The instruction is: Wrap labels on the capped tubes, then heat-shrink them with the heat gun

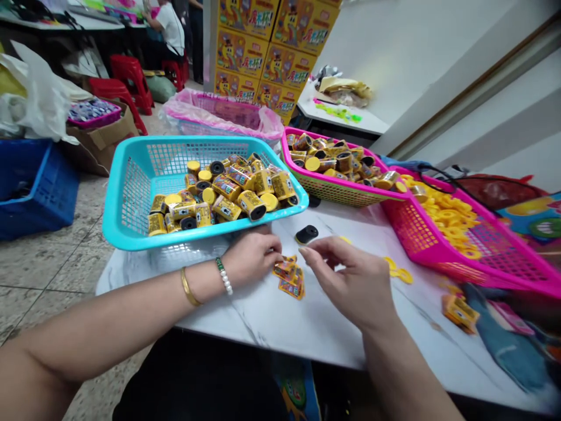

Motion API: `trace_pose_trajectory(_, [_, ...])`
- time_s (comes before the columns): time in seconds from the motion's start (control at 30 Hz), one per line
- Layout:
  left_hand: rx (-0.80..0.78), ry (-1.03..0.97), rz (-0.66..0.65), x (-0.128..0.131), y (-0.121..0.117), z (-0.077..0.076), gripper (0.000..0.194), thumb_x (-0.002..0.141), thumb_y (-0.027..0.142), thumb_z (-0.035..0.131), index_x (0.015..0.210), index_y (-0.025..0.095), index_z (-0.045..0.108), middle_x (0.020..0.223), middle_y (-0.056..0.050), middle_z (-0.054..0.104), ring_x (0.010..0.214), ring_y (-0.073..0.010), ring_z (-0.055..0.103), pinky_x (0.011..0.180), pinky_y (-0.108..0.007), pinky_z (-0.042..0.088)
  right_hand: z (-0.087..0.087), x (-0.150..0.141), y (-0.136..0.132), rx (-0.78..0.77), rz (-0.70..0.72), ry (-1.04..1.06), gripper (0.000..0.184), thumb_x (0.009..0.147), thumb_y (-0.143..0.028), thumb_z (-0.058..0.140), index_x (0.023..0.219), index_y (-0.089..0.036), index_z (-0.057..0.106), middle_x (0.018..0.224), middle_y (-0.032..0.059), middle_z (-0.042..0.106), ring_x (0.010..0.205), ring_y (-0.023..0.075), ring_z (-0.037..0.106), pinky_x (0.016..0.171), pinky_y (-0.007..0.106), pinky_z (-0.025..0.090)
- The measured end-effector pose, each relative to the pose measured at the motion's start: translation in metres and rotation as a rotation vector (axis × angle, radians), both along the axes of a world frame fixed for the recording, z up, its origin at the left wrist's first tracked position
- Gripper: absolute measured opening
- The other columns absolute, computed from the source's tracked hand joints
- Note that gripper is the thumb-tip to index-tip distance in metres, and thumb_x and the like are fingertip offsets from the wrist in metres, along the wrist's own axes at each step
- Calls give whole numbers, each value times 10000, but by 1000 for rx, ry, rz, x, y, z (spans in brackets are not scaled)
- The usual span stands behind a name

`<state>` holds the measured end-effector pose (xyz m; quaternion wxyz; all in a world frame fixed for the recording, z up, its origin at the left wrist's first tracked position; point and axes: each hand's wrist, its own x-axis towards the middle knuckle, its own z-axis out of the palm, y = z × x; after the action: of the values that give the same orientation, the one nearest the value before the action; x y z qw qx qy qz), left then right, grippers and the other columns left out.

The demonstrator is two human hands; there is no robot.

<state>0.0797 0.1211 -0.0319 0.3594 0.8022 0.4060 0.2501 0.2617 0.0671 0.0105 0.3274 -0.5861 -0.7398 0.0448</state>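
Observation:
My left hand point(252, 257), with a gold bangle and a beaded bracelet at the wrist, has its fingers curled together at the edge of a small pile of printed orange labels point(293, 285) on the table. What those fingers grip, if anything, is hidden. Across the pile, my right hand point(353, 278) holds its thumb and forefinger close together; nothing I can name shows between them. A black spool-like piece point(307, 234) lies on its side just beyond the fingertips. Behind my left hand, a turquoise basket point(131, 234) contains several yellow labelled cylinders point(225, 187) with black or yellow ends.
On the white table point(263, 321) stand a pink-rimmed basket point(350, 196) of similar cylinders and a pink basket point(407, 228) of yellow rings. Loose yellow pieces point(398, 272) lie nearby. Beyond are stacked yellow cartons point(263, 58), red stools point(131, 79) and a seated person point(169, 29).

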Motion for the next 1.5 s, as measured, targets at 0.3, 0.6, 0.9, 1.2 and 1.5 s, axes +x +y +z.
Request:
trace_pose_trajectory(0.3, [99, -322, 177, -4, -16, 8, 83, 831, 175, 660, 758, 146, 686, 725, -19, 660, 647, -105, 557, 613, -220, 430, -10, 3, 5, -653, 41, 635, 563, 804, -730, 557, 748, -175, 624, 609, 47, 682, 486, 149, 628, 453, 247, 456])
trace_pose_trajectory(0.6, [-814, -519, 78, -1, -14, 10, 496, 715, 556, 751, 894, 120, 595, 633, -15, 602, 506, -115, 547, 455, -237, 458, -9, -4, 7, -664, 61, 825, 367, 706, -523, 743, 721, -172, 635, 577, -15, 605, 472, 90, 489, 445, 228, 404])
trace_pose_trajectory(0.9, [-592, -352, -27, -6, -11, 14, 226, 803, 341, 654, 727, 128, 645, 529, 41, 512, 475, -60, 397, 458, -188, 306, -14, 4, 10, -795, 172, 642, 363, 777, -511, 649, 731, -152, 677, 623, -1, 605, 553, 101, 493, 523, 234, 406])
trace_pose_trajectory(1.2, [-616, -357, 26, -5, -10, 19, 342, 797, 453, 681, 887, 130, 613, 658, 12, 587, 488, -72, 448, 462, -206, 339, -14, 3, 12, -704, 107, 744, 378, 708, -529, 719, 662, -158, 669, 554, -14, 588, 503, 90, 466, 509, 239, 407])
trace_pose_trajectory(1.5, [-516, -260, -60, -9, -9, 19, 376, 780, 472, 688, 640, 139, 586, 563, 25, 511, 526, -72, 391, 493, -204, 288, -9, 2, 12, -850, 168, 855, 458, 646, -574, 798, 742, -147, 664, 676, 22, 688, 545, 87, 552, 518, 223, 441])
